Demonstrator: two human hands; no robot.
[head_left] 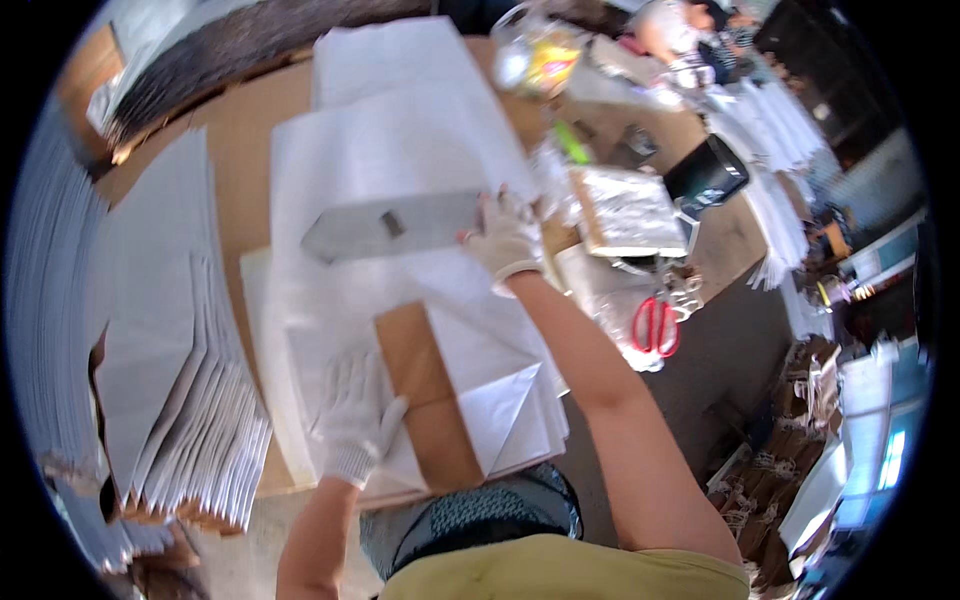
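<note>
Brown cardboard [245,200] lies beneath a pile of white paper [400,290], whose near end, just right of the left hand [352,420], already shows slanting folds beside a brown strip [425,400]. That hand lies flat and wide on the paper, while the right hand [507,240], fingers parted, meets the right end of a grey plate [350,230], its grip impossible to tell. Folding looks partly done, with the plate not yet lifted away; left of the left hand stands a folded stack [150,330], perhaps finished or perhaps waiting, and red-handled scissors [656,328] lie right of the right hand.
</note>
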